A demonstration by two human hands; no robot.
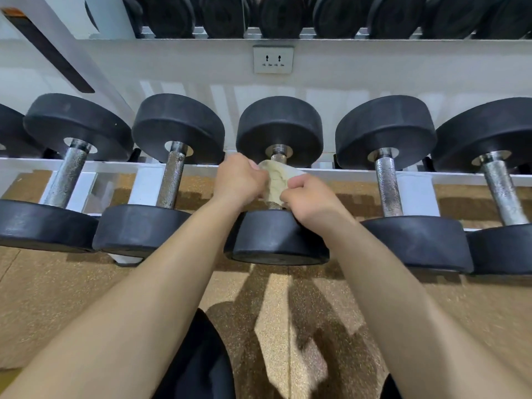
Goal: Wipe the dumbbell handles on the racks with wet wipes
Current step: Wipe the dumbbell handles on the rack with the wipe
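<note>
A row of black dumbbells with knurled metal handles lies on a white rack [417, 188]. The middle dumbbell [278, 240] has a yellowish wet wipe [275, 180] wrapped over its handle, most of which is hidden. My left hand [240, 180] grips the wipe from the left side of the handle. My right hand [309, 197] pinches the wipe from the right, close to the near weight head. Bare handles show on the neighbours, one to the left [172, 180] and one to the right [388, 187].
A wall socket [273, 59] sits on the white wall above the rack. A mirror [316, 15] above reflects more dumbbells. Brown speckled flooring [72, 298] lies below, with my shadow on it. A dark knee [201, 361] shows at the bottom.
</note>
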